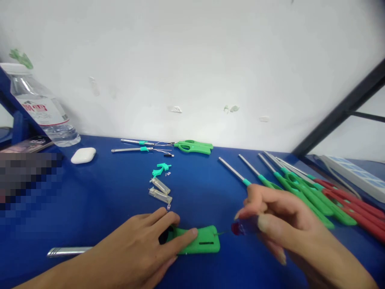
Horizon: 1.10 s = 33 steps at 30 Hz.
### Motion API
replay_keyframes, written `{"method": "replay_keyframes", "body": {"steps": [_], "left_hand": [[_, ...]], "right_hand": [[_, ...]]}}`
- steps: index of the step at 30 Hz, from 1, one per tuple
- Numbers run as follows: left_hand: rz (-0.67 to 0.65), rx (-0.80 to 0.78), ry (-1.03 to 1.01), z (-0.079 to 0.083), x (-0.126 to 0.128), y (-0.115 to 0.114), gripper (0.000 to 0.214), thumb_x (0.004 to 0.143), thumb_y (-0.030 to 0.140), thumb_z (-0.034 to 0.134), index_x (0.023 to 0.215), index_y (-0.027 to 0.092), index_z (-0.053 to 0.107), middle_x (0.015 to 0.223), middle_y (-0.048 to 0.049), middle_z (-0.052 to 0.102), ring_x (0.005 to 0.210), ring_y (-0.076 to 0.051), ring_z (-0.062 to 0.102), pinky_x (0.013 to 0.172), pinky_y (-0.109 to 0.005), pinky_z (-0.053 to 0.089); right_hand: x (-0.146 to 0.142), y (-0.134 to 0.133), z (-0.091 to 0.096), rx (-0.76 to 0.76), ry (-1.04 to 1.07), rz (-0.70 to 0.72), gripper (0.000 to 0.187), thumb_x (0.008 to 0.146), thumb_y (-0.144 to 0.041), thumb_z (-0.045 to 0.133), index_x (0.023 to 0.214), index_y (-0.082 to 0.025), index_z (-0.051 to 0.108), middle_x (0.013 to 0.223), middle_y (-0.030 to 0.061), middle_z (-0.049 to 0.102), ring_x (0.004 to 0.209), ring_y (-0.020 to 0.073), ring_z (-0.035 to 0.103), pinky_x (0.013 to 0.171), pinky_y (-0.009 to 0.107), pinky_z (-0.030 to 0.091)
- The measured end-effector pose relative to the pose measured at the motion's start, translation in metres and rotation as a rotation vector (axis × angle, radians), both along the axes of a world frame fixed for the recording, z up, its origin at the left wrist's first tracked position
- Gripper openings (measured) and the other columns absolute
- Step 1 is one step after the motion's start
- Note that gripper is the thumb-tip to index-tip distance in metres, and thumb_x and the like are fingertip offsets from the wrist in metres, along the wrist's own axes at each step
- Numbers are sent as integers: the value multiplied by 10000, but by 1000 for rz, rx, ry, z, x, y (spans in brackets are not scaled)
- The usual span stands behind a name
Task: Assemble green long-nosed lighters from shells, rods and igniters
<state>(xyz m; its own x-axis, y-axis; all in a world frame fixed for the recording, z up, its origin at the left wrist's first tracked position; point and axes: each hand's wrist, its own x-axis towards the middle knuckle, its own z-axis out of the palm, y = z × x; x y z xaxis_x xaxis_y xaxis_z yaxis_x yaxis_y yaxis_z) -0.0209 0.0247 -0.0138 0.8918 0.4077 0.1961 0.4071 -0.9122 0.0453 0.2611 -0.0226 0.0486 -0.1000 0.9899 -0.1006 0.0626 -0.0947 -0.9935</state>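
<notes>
A green long-nosed lighter lies on the blue table in front of me, its metal tube pointing left. My left hand is closed over the lighter's trigger end, thumb along the green body. Between the thumb and fingers of my right hand is a small screwdriver with a red and clear handle, partly blurred. Its thin shaft reaches the right end of the lighter body. Just beyond my left hand lie two clear fuel tanks and a teal plastic part.
Green lighters and red lighters lie side by side at the right. Near the wall are loose metal tubes with wires and a green lighter body. A water bottle and white earphone case stand at left.
</notes>
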Motion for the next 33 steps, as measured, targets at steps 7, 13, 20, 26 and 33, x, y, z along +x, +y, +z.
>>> {"method": "replay_keyframes", "body": {"steps": [7,13,20,26,33], "left_hand": [[-6,10,30,1,1,1,753,949,33,533,1627,326,388,1361,-99,687,1170,-319,709,874,-454,660],[-11,9,19,1,0,0,749,937,30,510,1618,318,391,1360,-107,681,1165,-326,707,852,-461,661],[-9,3,-1,-1,0,1,737,964,59,531,1630,344,399,1357,-86,679,1170,-300,697,898,-421,641],[-18,5,-16,-1,0,1,718,973,63,531,1630,327,415,1341,-94,680,1161,-303,702,907,-422,641],[-6,-18,23,2,1,0,729,979,75,541,1647,332,404,1322,-105,680,1140,-313,712,893,-440,653]], "right_hand": [[2,-1,-2,58,26,-39,391,928,-604,787,886,-230,680,545,-100,380,453,61,293,427,193,241],[16,4,-6,214,-158,108,378,940,-585,773,872,-216,817,559,-31,559,422,79,387,383,210,309],[-4,5,-1,253,-216,-285,554,766,-508,939,649,-226,476,609,-56,532,520,82,439,459,201,351],[9,0,-7,177,-137,50,401,914,-609,806,859,-215,754,579,-46,596,383,61,431,396,205,336],[5,-2,-2,124,-98,-23,527,949,-715,704,885,-204,818,474,-17,603,429,116,520,492,253,415]]}}
